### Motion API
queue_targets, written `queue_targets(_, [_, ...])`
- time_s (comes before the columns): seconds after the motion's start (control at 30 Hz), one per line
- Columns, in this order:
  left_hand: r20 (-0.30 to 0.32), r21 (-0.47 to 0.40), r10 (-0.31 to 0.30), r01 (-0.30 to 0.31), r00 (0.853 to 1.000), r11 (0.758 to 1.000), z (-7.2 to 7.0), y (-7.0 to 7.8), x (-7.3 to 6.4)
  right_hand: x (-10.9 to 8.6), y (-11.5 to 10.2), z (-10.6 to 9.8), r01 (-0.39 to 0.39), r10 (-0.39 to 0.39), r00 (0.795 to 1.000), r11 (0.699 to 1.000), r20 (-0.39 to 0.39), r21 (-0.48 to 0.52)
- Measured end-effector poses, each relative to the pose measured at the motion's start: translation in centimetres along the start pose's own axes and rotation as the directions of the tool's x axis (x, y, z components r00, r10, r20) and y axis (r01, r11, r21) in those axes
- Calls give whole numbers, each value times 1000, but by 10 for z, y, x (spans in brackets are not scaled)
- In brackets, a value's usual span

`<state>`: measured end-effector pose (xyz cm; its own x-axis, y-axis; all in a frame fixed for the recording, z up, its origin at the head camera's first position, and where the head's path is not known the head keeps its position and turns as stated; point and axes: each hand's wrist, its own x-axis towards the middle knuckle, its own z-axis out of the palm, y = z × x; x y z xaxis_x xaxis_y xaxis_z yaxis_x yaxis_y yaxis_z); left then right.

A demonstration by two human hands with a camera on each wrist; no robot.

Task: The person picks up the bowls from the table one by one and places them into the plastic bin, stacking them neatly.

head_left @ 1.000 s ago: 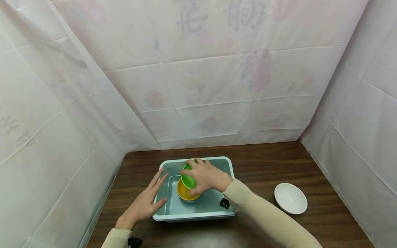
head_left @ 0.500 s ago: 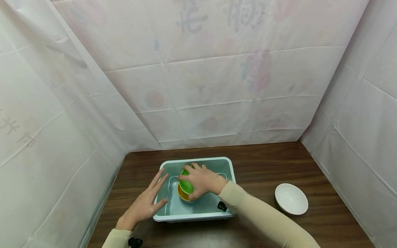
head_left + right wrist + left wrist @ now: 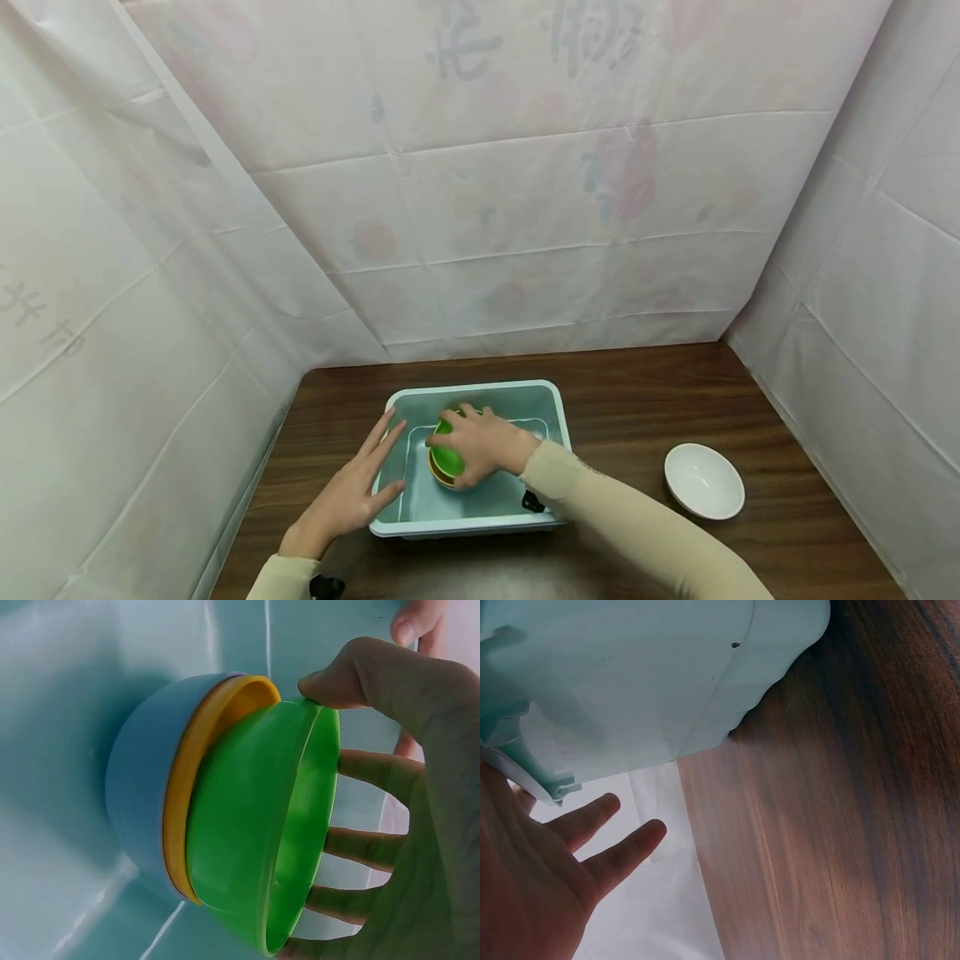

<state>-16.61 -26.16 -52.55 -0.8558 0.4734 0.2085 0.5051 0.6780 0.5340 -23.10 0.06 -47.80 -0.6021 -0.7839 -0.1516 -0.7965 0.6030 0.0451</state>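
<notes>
My right hand (image 3: 491, 446) holds a green bowl (image 3: 240, 817) by its rim, thumb on one side and fingertips along the other. Tilted slightly, the green bowl sits partly inside a yellow bowl (image 3: 177, 817). That one is nested in a blue bowl (image 3: 139, 780), which rests on the floor of a light blue-green plastic basin (image 3: 465, 527). At the basin's left side, my left hand (image 3: 341, 497) has its fingers spread and straight. In the left wrist view, it lies against the rim. The head view shows little of the yellow bowl under the green one.
A white bowl (image 3: 703, 481) stands on the dark wooden table (image 3: 630, 400) to the right of the basin. White patterned sheeting (image 3: 525, 208) closes off the back and both sides.
My right hand has moved down and slightly left with the green bowl, bringing it into the yellow bowl. The left hand has stayed in place at the basin.
</notes>
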Motion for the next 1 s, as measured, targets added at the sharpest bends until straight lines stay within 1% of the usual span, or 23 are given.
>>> queue_targets(0.2, [-4,12,4,-4,1000,1000,1,1,-1,1,-3,5,1,0,1000,1000,16,-27])
queue_targets(0.33, [-8,23,1,-1,1000,1000,2,2,-1,4,-4,11,-1,2,1000,1000,18,-28])
queue_targets(0.53, [-5,21,3,-3,1000,1000,2,3,0,8,-6,18,-12,13,999,1000,45,-22])
queue_targets(0.7, [-10,11,1,-1,1000,1000,2,4,-1,10,-7,19,-8,9,999,1000,49,-15])
queue_targets(1.0, [-7,36,1,-1,1000,999,-2,4,0,12,-6,15,-34,33,997,999,70,5])
